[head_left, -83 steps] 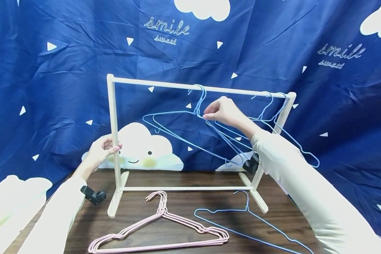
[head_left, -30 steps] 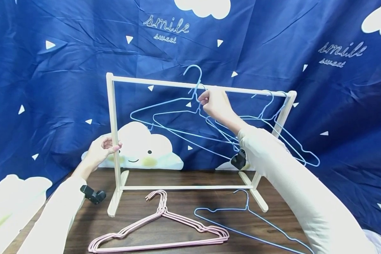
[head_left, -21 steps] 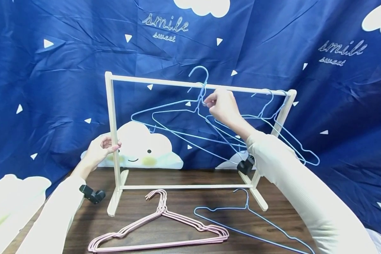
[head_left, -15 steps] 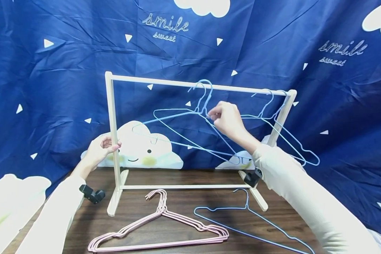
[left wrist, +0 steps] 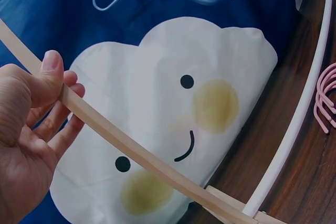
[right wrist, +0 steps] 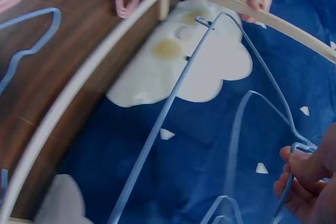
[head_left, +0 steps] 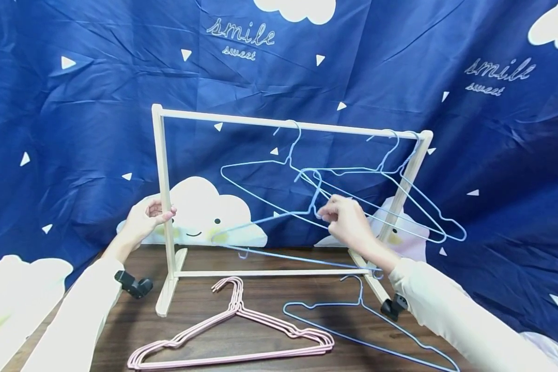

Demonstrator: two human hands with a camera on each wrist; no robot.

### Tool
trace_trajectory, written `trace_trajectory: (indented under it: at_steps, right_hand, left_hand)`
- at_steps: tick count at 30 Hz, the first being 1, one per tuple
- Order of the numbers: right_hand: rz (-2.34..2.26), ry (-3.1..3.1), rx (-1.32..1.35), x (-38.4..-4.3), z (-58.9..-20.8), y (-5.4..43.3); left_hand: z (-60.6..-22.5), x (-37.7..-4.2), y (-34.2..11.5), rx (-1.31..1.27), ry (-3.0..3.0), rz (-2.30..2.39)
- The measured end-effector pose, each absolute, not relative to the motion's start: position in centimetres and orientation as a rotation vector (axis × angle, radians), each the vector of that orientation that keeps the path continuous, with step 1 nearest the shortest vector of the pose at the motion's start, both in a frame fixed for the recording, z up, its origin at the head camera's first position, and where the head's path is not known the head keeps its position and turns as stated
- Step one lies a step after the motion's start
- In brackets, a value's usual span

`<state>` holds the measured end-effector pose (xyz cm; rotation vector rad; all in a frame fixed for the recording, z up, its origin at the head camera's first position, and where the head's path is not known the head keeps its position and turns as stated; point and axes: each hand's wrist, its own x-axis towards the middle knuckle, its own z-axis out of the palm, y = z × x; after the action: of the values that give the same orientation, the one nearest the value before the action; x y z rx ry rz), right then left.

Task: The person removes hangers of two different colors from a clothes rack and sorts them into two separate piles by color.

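My left hand point(head_left: 141, 219) grips the left upright point(head_left: 163, 170) of a pale wooden rack; the left wrist view shows the thumb point(left wrist: 51, 65) pressed on the post. My right hand point(head_left: 351, 225) pinches a blue wire clothes hanger point(head_left: 272, 217) by its shoulder just beside the neck. That hanger is off the rail point(head_left: 242, 120), its hook well below it and its long bottom bar point(right wrist: 153, 129) stretching toward the left upright. Another blue hanger point(head_left: 253, 164) hangs at mid-rail, behind the held one. Two more blue hangers point(head_left: 387, 153) hang at the right end.
On the dark wooden table point(head_left: 200, 297) lies a stack of pink hangers point(head_left: 237, 357) in front of the rack. A single blue hanger point(head_left: 325, 306) lies to their right. The rack's lower crossbar point(head_left: 260, 274) runs low above the table. A blue patterned cloth point(head_left: 97, 144) hangs behind.
My right hand lifted one blue hanger's hook up off the mid-rail, then brought it down below the rail, toward me and slightly right. The left hand stays on the upright.
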<state>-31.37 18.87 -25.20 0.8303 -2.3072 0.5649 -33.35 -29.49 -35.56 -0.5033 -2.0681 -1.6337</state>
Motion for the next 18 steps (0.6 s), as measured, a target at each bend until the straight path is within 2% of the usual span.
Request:
trace_trajectory:
  at_steps: [12,18]
  right_hand:
    - [0.53,-2.418,0.786,-30.4,-31.1,22.0]
    - [0.6,-2.46,0.847,-30.4,-33.8,22.4]
  left_hand:
    - [-35.6,-33.4,-29.5,-0.505,-2.052,-1.658]
    - [-35.6,-33.3,-29.6,-0.502,-2.053,-1.674]
